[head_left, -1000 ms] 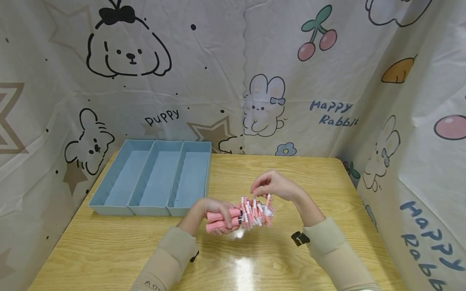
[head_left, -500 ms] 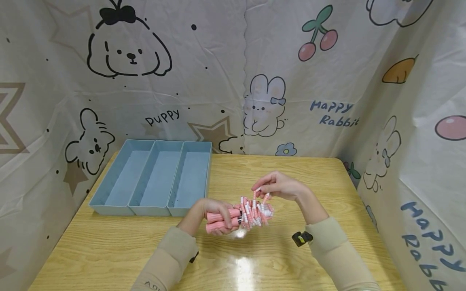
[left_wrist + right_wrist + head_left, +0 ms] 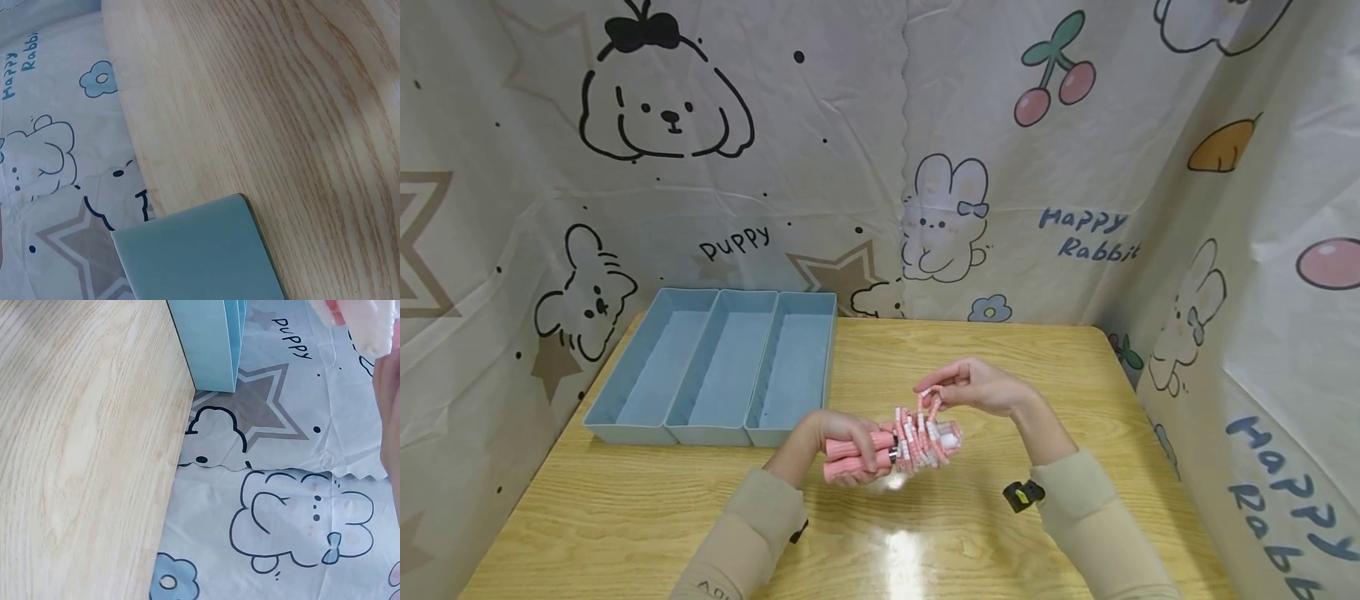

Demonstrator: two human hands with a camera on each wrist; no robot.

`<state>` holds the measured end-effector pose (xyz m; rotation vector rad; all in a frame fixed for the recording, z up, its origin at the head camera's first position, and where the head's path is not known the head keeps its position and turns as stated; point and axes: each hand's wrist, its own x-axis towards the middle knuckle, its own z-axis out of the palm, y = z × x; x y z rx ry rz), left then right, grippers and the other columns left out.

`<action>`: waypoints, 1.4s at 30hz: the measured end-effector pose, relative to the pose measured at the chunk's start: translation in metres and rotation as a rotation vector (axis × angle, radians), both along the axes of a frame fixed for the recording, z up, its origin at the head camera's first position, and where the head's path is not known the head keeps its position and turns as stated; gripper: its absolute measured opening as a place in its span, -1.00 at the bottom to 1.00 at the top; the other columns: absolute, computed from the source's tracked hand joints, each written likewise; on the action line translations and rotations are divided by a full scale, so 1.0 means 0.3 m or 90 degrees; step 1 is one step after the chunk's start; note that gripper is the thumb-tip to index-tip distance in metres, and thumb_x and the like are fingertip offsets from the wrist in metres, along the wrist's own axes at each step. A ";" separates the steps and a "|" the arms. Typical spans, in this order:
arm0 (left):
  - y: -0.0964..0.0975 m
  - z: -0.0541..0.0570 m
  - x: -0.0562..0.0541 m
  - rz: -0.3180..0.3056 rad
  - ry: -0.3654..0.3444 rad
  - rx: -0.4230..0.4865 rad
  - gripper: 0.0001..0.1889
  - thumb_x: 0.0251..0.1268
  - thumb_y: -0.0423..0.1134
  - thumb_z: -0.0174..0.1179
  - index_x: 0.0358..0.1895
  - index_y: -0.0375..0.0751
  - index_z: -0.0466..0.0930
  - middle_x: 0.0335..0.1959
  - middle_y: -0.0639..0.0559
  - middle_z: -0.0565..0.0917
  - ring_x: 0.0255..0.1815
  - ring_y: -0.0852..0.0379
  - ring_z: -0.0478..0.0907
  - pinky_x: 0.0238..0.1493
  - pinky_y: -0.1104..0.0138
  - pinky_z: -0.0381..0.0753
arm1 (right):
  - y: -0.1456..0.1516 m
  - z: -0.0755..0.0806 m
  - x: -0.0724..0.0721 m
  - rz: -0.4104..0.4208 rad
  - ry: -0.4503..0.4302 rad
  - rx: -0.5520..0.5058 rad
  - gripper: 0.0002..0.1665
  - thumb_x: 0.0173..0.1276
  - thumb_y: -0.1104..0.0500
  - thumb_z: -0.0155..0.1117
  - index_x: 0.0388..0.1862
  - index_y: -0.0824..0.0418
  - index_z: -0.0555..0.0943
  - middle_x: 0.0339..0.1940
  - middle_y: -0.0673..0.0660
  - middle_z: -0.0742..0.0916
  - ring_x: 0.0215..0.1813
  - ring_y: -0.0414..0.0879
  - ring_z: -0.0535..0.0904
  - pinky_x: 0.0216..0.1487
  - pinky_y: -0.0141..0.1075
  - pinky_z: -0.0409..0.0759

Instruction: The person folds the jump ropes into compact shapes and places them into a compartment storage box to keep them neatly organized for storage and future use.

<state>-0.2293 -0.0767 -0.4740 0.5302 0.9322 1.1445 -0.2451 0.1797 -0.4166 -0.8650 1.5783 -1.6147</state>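
Note:
A beaded jump rope (image 3: 912, 443) in pink and white is bundled in coils above the middle of the table in the head view. My left hand (image 3: 850, 429) grips its two pink handles (image 3: 842, 468) side by side. With thumb and fingers, my right hand (image 3: 981, 388) pinches a strand of the rope and holds it up as a small loop over the bundle. Part of the right hand (image 3: 389, 406) shows at the right edge of its wrist view, beside a blurred whitish bead section (image 3: 370, 328). The left wrist view shows neither the left hand nor the rope.
A light blue tray (image 3: 707, 435) with three long compartments stands at the back left of the wooden table (image 3: 1015, 350). A printed cloth (image 3: 850, 125) hangs behind the table and along both sides. A black strap (image 3: 1022, 495) hangs by the right sleeve.
The right hand has moved slightly right, drawing a rope strand up off the bundle into a loop. The left hand keeps its hold on the handles in the same place.

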 end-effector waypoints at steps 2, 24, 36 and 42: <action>-0.001 0.000 -0.001 0.006 -0.011 0.007 -0.84 0.11 -0.47 -0.18 -0.37 -0.23 0.41 -0.69 0.04 0.39 -0.74 0.22 0.26 -0.68 0.40 0.28 | -0.008 0.002 0.007 -0.048 0.061 0.041 -0.53 0.33 0.21 0.11 0.04 0.61 0.40 -0.23 0.05 0.69 -0.22 -0.17 0.62 -0.04 -0.24 0.56; -0.020 0.008 0.000 0.065 0.004 0.055 -0.84 0.11 -0.46 -0.20 -0.34 -0.24 0.38 -0.69 0.04 0.40 -0.74 0.22 0.30 -0.71 0.41 0.33 | -0.068 0.007 0.075 -0.283 0.268 0.124 -0.85 0.32 0.36 0.07 -0.33 0.42 0.59 -0.42 0.29 0.64 -0.46 -0.24 0.49 -0.43 -0.34 0.51; -0.025 0.007 -0.005 0.078 0.044 0.073 -0.87 0.05 -0.43 -0.16 -0.37 -0.26 0.39 -0.69 0.05 0.41 -0.71 0.24 0.31 -0.65 0.43 0.32 | -0.070 0.047 0.099 -0.337 0.222 0.173 -0.81 0.31 0.28 0.12 -0.33 0.41 0.62 -0.42 0.19 0.64 -0.49 -0.17 0.41 -0.48 -0.40 0.43; -0.027 0.010 -0.008 0.083 0.047 0.077 -0.85 0.05 -0.44 -0.15 -0.34 -0.27 0.41 -0.68 0.05 0.42 -0.71 0.26 0.31 -0.66 0.44 0.32 | -0.066 0.057 0.109 -0.365 0.224 0.200 -0.79 0.32 0.25 0.13 -0.30 0.40 0.63 -0.49 0.04 0.62 -0.50 -0.03 0.42 -0.49 -0.41 0.42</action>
